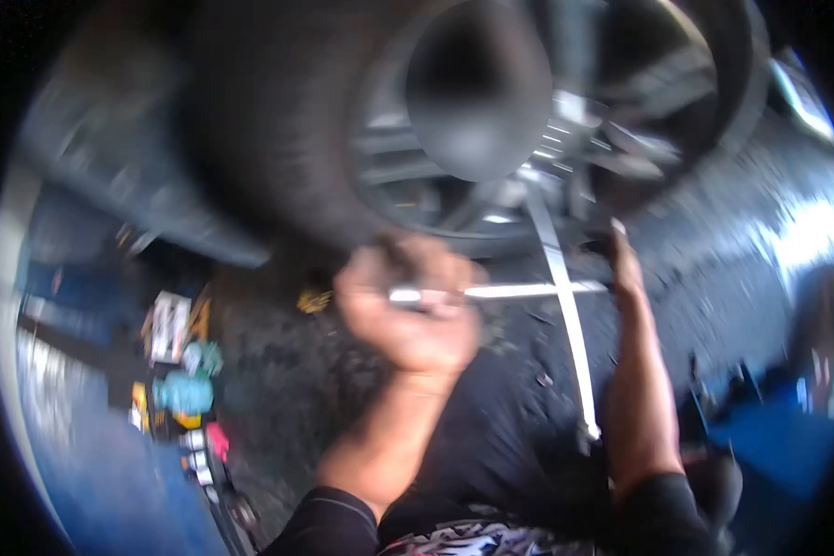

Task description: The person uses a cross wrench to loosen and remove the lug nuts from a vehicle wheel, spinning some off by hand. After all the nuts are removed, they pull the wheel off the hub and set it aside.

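Note:
A car wheel with a dark tyre [269,120] and a spoked metal rim [398,144] fills the top of the head view, smeared by motion. A cross-shaped lug wrench [563,301] stands out from the rim toward me, its upper end among the spokes. My left hand [412,301] is wrapped round the left arm of the wrench. My right hand [626,255] is seen edge-on at the wrench's right arm, fingers pointing up and looking straight. Whether its palm touches the bar end is blurred.
Dark, stained floor [278,380] lies below the wheel. At the left are a turquoise cloth-like item [183,393], a white box [170,326] and several small things. A yellow object [314,301] lies near the tyre. Something blue [769,445] stands at the right.

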`<state>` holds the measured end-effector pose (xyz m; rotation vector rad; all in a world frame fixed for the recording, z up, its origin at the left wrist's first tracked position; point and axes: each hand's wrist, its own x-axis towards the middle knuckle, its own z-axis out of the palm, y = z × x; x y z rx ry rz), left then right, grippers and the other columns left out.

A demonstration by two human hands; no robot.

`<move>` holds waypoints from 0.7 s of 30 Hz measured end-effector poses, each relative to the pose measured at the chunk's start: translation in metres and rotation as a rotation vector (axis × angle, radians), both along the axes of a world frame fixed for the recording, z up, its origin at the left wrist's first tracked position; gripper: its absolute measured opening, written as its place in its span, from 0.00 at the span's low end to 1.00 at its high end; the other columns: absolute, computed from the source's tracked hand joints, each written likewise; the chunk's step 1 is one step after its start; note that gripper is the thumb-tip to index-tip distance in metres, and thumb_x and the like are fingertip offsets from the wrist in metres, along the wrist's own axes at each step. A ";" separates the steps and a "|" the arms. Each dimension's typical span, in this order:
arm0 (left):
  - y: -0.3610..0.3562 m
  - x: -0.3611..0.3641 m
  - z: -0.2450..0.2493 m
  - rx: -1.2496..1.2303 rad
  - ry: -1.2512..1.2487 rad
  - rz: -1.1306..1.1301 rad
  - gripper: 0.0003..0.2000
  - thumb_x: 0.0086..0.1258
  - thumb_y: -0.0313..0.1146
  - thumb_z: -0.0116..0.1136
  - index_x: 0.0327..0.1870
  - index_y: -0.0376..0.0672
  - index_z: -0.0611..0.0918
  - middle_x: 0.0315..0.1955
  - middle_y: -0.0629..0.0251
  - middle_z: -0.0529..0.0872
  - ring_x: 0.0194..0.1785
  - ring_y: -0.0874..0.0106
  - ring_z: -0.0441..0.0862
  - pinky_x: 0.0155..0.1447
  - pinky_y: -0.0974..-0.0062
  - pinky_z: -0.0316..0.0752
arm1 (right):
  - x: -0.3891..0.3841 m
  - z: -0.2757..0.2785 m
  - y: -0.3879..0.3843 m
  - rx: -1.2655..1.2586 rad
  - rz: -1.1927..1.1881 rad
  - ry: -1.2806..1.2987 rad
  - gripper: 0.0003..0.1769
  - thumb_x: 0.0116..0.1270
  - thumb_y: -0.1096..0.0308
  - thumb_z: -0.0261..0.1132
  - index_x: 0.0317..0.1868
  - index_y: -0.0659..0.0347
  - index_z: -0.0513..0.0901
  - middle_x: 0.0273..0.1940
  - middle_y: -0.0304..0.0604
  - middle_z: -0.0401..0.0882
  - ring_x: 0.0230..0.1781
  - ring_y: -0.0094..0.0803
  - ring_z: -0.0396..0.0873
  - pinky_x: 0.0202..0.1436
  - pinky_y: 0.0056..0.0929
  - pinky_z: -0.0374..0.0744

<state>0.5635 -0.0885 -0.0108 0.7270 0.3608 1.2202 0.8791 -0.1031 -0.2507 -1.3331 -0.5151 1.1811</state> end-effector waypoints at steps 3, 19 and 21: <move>0.001 -0.005 -0.007 -0.017 -0.018 -0.013 0.24 0.73 0.56 0.45 0.32 0.43 0.79 0.11 0.74 0.65 0.15 0.77 0.61 0.34 0.70 0.64 | -0.036 0.001 -0.001 -0.172 0.234 0.094 0.36 0.75 0.38 0.54 0.60 0.66 0.79 0.50 0.54 0.84 0.49 0.40 0.81 0.55 0.42 0.75; -0.043 -0.026 -0.025 -0.152 0.011 0.038 0.19 0.80 0.47 0.48 0.25 0.51 0.70 0.12 0.73 0.64 0.19 0.75 0.64 0.48 0.64 0.67 | -0.046 0.018 -0.045 -0.433 0.514 -0.578 0.30 0.69 0.43 0.66 0.36 0.68 0.86 0.24 0.41 0.81 0.21 0.28 0.78 0.23 0.30 0.77; -0.044 -0.041 -0.038 -0.130 -0.027 0.002 0.19 0.80 0.48 0.47 0.25 0.52 0.71 0.10 0.74 0.62 0.17 0.75 0.62 0.48 0.63 0.66 | -0.044 0.045 -0.052 -0.455 0.620 -0.700 0.30 0.68 0.42 0.67 0.35 0.68 0.87 0.25 0.41 0.82 0.23 0.29 0.78 0.29 0.34 0.78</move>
